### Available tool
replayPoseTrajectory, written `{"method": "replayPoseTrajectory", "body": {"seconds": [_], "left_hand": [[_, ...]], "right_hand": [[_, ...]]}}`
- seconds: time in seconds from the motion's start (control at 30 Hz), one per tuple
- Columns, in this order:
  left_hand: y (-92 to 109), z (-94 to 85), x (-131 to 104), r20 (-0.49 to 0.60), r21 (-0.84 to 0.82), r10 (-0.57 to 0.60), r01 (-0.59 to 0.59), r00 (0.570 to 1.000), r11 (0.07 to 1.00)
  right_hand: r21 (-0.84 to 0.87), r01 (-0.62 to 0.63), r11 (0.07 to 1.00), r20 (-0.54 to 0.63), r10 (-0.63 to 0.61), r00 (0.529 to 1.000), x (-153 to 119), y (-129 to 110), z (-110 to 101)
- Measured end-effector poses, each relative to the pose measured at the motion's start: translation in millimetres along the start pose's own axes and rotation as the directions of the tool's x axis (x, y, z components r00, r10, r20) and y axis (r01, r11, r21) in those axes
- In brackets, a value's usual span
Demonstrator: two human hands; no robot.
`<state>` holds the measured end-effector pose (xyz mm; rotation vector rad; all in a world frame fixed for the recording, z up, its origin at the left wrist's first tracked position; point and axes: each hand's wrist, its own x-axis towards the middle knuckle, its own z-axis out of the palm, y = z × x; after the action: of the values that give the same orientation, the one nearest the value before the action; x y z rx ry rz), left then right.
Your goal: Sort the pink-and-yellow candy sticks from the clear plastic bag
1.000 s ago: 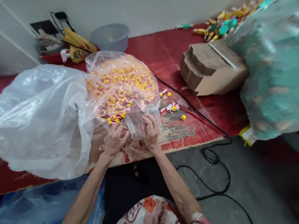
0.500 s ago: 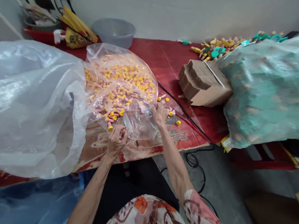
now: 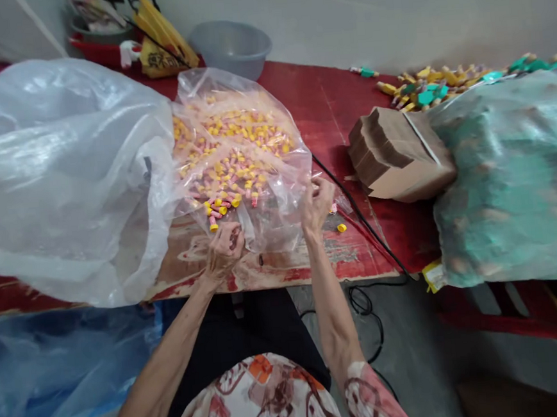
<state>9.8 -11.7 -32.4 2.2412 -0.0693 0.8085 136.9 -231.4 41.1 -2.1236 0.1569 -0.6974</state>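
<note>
A clear plastic bag (image 3: 270, 225) lies on the worn red table, full of small pink pieces with yellow caps (image 3: 240, 153). Several pieces spill at its near left edge, close to my left hand (image 3: 225, 246). That hand's fingers are curled closed around something I cannot make out. At the bag's right edge is my right hand (image 3: 317, 204), its fingers bent and pinched together against the plastic; what lies between them is too small to tell. A loose yellow cap (image 3: 341, 228) sits just right of my right wrist.
A large whitish plastic bag (image 3: 64, 187) covers the left side. Stacked brown cardboard (image 3: 399, 154), a bag of green items (image 3: 512, 183) and a yellow-green pile (image 3: 433, 87) are at right. A grey basin (image 3: 231, 48) stands behind; a black cable (image 3: 350, 199) crosses the table.
The view has shifted, so the table items appear farther right. My right hand has risen slightly at the bag's right edge and now covers the loose caps there. My left hand remains curled.
</note>
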Motion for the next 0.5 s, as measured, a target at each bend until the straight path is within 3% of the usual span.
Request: {"method": "replayPoseTrajectory", "body": {"seconds": [0.07, 0.13, 0.2, 0.23, 0.3, 0.33, 0.4, 0.5], "left_hand": [[0, -0.9, -2, -0.029, 0.018, -0.011, 0.011, 1.0, 1.0], [-1, -1.2, -3, -0.012, 0.033, -0.01, 0.011, 1.0, 0.999], [-2, -0.5, -3, 0.057, 0.024, 0.022, -0.023, 0.998, 0.999], [-3, 0.1, -3, 0.097, 0.017, 0.041, -0.043, 0.994, 0.999], [-4, 0.8, -2, 0.141, 0.024, 0.048, -0.052, 0.989, 0.998], [-3, 0.7, -1, 0.141, 0.04, 0.029, -0.035, 0.99, 0.999], [2, -0.7, 0, 0.155, 0.061, -0.019, 0.01, 0.988, 0.998], [21, -4.9, 4, 0.287, 0.06, -0.074, 0.059, 0.955, 0.996]], "right_hand": [[-0.01, 0.077, 0.997, -0.112, -0.078, 0.991, -14, 6, -14], [0.02, 0.225, 0.974, -0.058, -0.223, 0.973, -35, 6, -18], [0.091, 0.361, 0.928, 0.144, -0.371, 0.918, -60, 4, -12], [0.13, 0.397, 0.908, 0.271, -0.418, 0.867, -71, 4, -5], [0.158, 0.402, 0.902, 0.479, -0.426, 0.767, -88, 8, 12], [0.14, 0.384, 0.913, 0.537, -0.395, 0.745, -92, 11, 20], [0.061, 0.336, 0.94, 0.551, -0.312, 0.774, -91, 17, 31], [-0.096, 0.275, 0.957, 0.468, -0.2, 0.861, -77, 18, 33]]}}
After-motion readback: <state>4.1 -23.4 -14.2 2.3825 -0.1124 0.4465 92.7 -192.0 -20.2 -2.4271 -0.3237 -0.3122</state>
